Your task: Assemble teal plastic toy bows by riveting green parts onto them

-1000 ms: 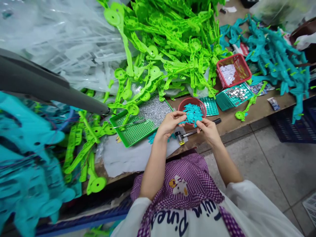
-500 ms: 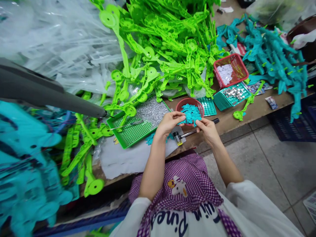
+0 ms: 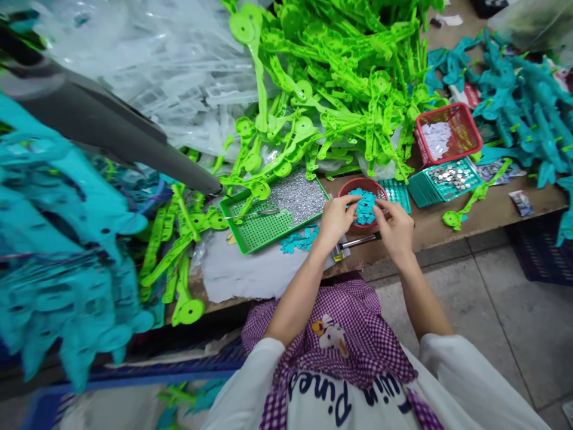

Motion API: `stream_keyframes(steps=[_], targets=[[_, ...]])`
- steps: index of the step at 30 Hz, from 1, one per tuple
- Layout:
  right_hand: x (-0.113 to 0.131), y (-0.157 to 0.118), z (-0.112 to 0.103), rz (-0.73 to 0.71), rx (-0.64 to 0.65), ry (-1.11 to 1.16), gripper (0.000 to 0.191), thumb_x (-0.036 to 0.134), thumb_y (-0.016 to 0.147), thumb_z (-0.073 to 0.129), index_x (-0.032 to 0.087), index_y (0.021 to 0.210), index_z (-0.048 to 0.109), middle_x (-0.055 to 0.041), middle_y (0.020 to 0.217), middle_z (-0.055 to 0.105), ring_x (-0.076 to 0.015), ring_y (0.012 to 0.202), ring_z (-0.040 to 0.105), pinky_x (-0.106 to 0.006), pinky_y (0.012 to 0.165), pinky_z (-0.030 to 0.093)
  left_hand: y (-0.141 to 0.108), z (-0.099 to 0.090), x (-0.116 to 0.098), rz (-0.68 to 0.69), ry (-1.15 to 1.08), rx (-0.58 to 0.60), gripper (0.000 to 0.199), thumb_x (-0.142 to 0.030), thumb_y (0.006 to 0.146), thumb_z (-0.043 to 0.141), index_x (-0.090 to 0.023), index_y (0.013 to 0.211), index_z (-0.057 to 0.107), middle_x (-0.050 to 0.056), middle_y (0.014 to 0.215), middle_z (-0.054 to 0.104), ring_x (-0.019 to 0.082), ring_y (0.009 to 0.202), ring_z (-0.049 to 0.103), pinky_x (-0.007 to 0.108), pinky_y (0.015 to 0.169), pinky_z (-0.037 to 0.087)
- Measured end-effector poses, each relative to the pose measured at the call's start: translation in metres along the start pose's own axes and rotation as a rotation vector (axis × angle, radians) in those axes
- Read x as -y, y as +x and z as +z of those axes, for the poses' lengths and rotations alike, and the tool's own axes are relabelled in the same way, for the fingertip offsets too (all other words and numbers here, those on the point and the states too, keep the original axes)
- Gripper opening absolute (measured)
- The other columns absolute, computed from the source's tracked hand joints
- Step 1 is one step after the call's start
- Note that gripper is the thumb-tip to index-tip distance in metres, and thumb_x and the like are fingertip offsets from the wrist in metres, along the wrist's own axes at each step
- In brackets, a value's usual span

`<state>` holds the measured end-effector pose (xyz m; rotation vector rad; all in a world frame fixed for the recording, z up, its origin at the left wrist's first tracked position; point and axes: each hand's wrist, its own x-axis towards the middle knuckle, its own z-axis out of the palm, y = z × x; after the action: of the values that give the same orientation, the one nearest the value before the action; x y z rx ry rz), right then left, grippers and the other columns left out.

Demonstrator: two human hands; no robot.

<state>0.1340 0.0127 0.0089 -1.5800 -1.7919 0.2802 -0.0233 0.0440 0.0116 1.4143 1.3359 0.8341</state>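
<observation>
My left hand (image 3: pixel 338 220) is at the left rim of a round red basket (image 3: pixel 380 190) of small flat teal plastic pieces (image 3: pixel 366 208). Its thumb and fingers are drawn together; whether a piece is between them is hard to make out. On the basket's right side my right hand (image 3: pixel 397 230) has its thumb and forefinger bent close together over the pieces, and any small thing in them is hidden. Below the hands lies a metal-shafted tool (image 3: pixel 358 241) with a dark handle. More teal pieces (image 3: pixel 301 240) lie on a grey cloth (image 3: pixel 250 275) to the left.
A green tray (image 3: pixel 255 242) holds many small silvery parts and a screwdriver (image 3: pixel 257 214). Bright green plastic parts (image 3: pixel 340 101) are heaped behind. To the right stand a red basket (image 3: pixel 456 158) with white pieces and teal trays (image 3: pixel 432 194) with silver discs. A grey pole (image 3: pixel 147 140) slants in from the left.
The view has shifted, so the table sits further right. My hands have moved slightly apart above the round basket, and more of the teal pieces on the cloth shows.
</observation>
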Motion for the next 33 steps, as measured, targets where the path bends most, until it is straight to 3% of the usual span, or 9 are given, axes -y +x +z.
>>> stream_keyframes(steps=[4,6,8,12,15,19,23,29,33], targets=[[0.028,-0.034,0.004,-0.160,0.139,0.018,0.031,0.038,0.099,0.047,0.019,0.099,0.072,-0.0072,0.092,0.076,-0.0177,0.082,0.068,-0.031,0.077,0.047,-0.048,-0.040,0.013,0.212,0.194,-0.183,0.017,-0.021,0.089,0.062,-0.020,0.102,0.074,0.004,0.101,0.076,0.017,0.088,0.070,0.033,0.088,0.055],[0.044,-0.048,0.012,-0.252,0.280,0.017,0.028,0.033,0.100,0.047,0.019,0.098,0.071,-0.0068,0.090,0.076,-0.0172,0.082,0.068,-0.031,0.076,0.045,-0.083,-0.066,0.031,0.220,0.316,-0.234,0.016,-0.028,0.091,0.061,-0.022,0.099,0.074,0.005,0.097,0.075,0.018,0.087,0.069,0.034,0.086,0.055],[0.059,-0.055,0.024,-0.339,0.437,0.005,0.026,0.031,0.100,0.047,0.019,0.098,0.071,-0.0070,0.090,0.075,-0.0173,0.082,0.067,-0.031,0.075,0.044,-0.114,-0.084,0.054,0.186,0.442,-0.288,0.021,-0.029,0.093,0.057,-0.023,0.106,0.072,0.008,0.105,0.074,0.022,0.097,0.069,0.038,0.092,0.054],[0.083,-0.050,0.055,-0.392,0.635,-0.149,0.025,0.034,0.095,0.058,0.019,0.113,0.066,-0.0103,0.102,0.071,-0.0213,0.090,0.065,-0.033,0.078,0.047,-0.147,-0.086,0.093,0.164,0.600,-0.268,0.035,-0.028,0.094,0.054,-0.023,0.127,0.064,0.012,0.134,0.062,0.030,0.124,0.056,0.048,0.104,0.047],[0.090,-0.045,0.073,-0.394,0.699,-0.289,0.025,0.030,0.091,0.063,0.017,0.113,0.064,-0.0120,0.105,0.067,-0.0230,0.093,0.063,-0.033,0.077,0.047,-0.152,-0.078,0.104,0.164,0.639,-0.252,0.034,-0.028,0.095,0.053,-0.022,0.126,0.065,0.012,0.134,0.061,0.031,0.124,0.055,0.047,0.102,0.048],[0.085,-0.048,0.080,-0.464,0.746,-0.360,0.012,0.025,0.095,0.056,0.018,0.097,0.066,-0.0094,0.096,0.065,-0.0207,0.091,0.061,-0.030,0.074,0.046,-0.152,-0.082,0.105,0.166,0.604,-0.270,0.031,-0.029,0.092,0.059,-0.024,0.121,0.067,0.010,0.110,0.070,0.026,0.102,0.064,0.042,0.094,0.052],[0.079,-0.052,0.080,-0.525,0.728,-0.372,0.017,0.024,0.097,0.053,0.017,0.092,0.067,-0.0081,0.089,0.065,-0.0194,0.086,0.060,-0.030,0.076,0.044,-0.148,-0.092,0.103,0.117,0.541,-0.256,0.040,-0.026,0.087,0.067,-0.022,0.126,0.063,0.008,0.101,0.069,0.024,0.094,0.064,0.038,0.088,0.053],[0.073,-0.054,0.082,-0.561,0.664,-0.301,0.019,0.027,0.098,0.052,0.017,0.098,0.068,-0.0088,0.090,0.067,-0.0210,0.088,0.060,-0.033,0.078,0.041,-0.144,-0.094,0.098,-0.049,0.472,-0.229,0.028,-0.025,0.080,0.074,-0.022,0.108,0.071,0.004,0.088,0.067,0.023,0.086,0.065,0.036,0.083,0.053],[0.072,-0.056,0.081,-0.552,0.655,-0.284,0.020,0.028,0.098,0.052,0.017,0.095,0.069,-0.0084,0.087,0.067,-0.0211,0.087,0.060,-0.033,0.079,0.039,-0.146,-0.095,0.094,-0.065,0.395,-0.264,0.024,-0.025,0.079,0.072,-0.022,0.103,0.073,0.006,0.098,0.069,0.022,0.087,0.066,0.032,0.077,0.055]])
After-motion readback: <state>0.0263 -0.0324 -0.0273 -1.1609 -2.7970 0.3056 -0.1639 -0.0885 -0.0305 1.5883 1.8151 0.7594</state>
